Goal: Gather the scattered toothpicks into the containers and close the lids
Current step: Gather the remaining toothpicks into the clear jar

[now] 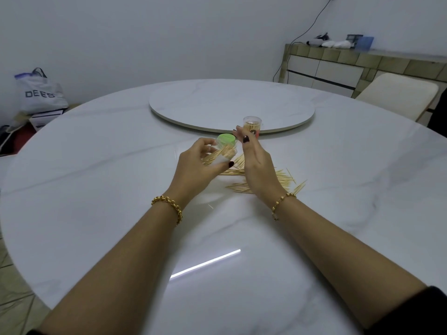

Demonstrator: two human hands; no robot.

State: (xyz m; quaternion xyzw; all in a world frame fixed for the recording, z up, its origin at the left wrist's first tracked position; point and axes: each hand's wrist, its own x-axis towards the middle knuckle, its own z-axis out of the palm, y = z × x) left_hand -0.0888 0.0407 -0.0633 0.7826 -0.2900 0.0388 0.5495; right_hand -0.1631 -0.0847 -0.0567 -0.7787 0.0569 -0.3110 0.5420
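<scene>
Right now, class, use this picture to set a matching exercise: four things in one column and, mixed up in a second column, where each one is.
Things
1. green-ended container
2. red-based container
3. loose toothpicks
4. round turntable

Places
A. scattered on the table by the right hand
B. middle of the table
C. held tilted in the left hand
D. standing upright beside the turntable's near edge

Pairs: 1-C, 2-D, 3-A, 4-B

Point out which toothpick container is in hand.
The green-ended container, tilted, held by the left hand; the red-based container stands alone on the table beside the turntable.
</scene>
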